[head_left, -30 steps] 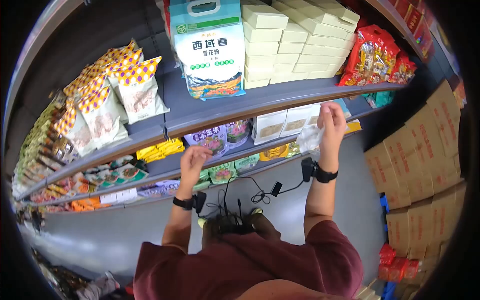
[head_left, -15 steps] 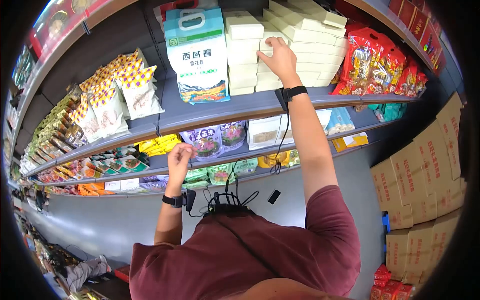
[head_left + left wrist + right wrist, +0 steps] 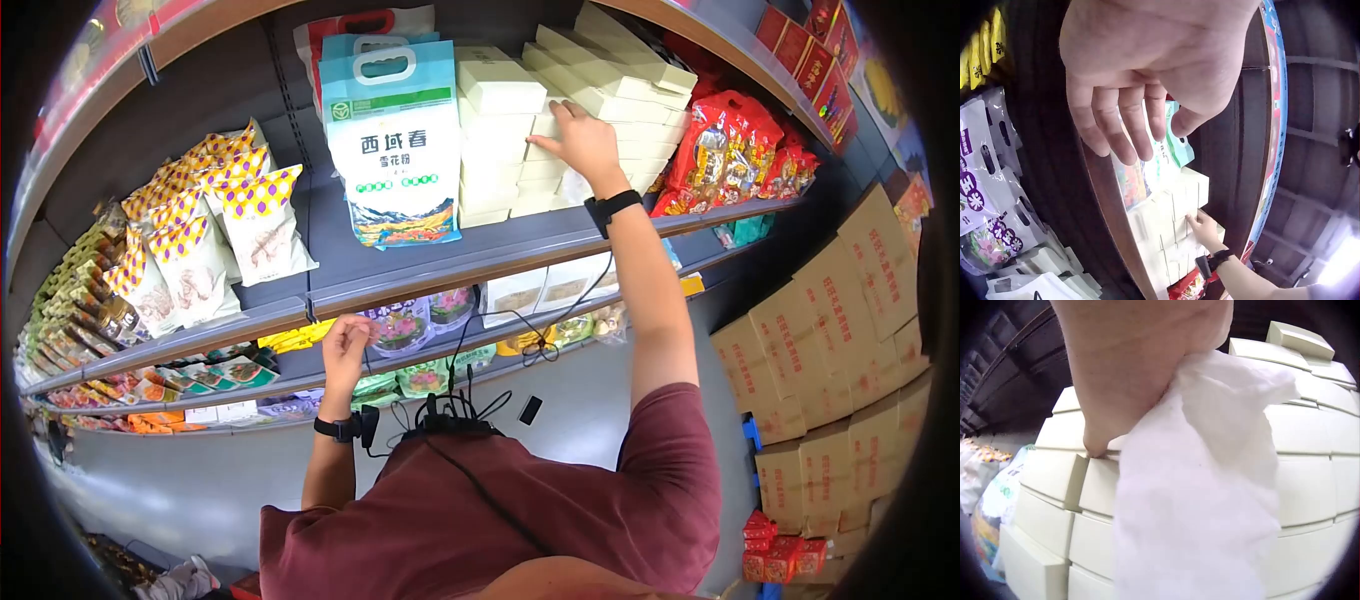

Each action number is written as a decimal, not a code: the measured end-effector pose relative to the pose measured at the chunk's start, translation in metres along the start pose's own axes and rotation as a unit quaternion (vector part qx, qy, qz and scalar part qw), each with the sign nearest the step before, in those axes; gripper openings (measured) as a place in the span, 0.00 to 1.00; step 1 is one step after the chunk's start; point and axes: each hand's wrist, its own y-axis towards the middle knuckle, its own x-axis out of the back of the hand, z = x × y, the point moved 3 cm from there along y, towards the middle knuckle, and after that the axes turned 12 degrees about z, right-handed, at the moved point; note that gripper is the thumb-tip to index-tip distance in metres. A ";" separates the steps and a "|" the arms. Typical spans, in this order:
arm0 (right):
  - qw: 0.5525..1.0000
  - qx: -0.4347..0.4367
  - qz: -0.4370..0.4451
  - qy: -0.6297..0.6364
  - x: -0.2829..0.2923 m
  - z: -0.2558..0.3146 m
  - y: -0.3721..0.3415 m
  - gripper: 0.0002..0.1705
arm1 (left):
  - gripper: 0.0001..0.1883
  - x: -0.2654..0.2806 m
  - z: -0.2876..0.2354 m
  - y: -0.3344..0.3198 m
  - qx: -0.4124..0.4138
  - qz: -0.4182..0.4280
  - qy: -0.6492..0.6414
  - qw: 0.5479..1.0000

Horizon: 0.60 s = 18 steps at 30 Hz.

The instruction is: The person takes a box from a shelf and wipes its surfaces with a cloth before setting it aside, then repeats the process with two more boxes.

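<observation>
R hand (image 3: 588, 148), approx 1 sec ago out below the upper shelf (image 3: 400, 265), is now up touching the cream boxes (image 3: 500, 150), R arm (image 3: 652, 290) stretched fwd. White tissue (image 3: 1197, 487), hidden in head view ½ sec ago, shows again under that hand.

The reference item is the blue-and-white flour bag (image 3: 395, 190), standing upright on the upper shelf (image 3: 325, 245). Directly behind it stands a red-and-white bag (image 3: 312, 50). To its left, on the same shelf, are white bags with dotted tops (image 3: 262, 230). Well to its right, also on that shelf, are red transparent-fronted bags (image 3: 715, 150). Below it, the lower shelf (image 3: 305, 378) carries purple-and-white bags (image 3: 405, 325); yellow packets (image 3: 295, 338) are below and to its left. Printed cardboard cartons (image 3: 800, 320) are stacked to its far lower right, near red packages (image 3: 780, 555).
</observation>
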 end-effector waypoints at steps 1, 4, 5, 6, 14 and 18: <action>0.999 0.030 -0.018 -0.037 0.001 0.000 0.002 0.42 | 0.05 0.003 0.003 0.003 0.002 0.000 -0.006 1.000; 0.991 0.080 -0.009 -0.109 0.006 0.002 0.007 0.35 | 0.05 0.008 0.006 0.008 -0.016 0.024 -0.029 0.999; 0.990 0.084 -0.005 -0.113 0.007 0.002 0.009 0.35 | 0.05 0.009 0.005 0.008 -0.016 0.027 -0.032 0.999; 0.984 0.120 -0.021 -0.132 0.010 0.003 0.010 0.33 | 0.05 0.009 0.005 0.009 -0.017 0.031 -0.035 0.999; 0.954 0.238 -0.108 -0.150 0.028 0.005 0.006 0.28 | 0.04 0.003 0.005 0.013 -0.016 0.076 -0.083 0.994; 0.964 0.198 -0.112 -0.138 0.048 0.010 -0.019 0.27 | 0.04 0.001 -0.001 0.012 -0.028 0.088 -0.101 0.991</action>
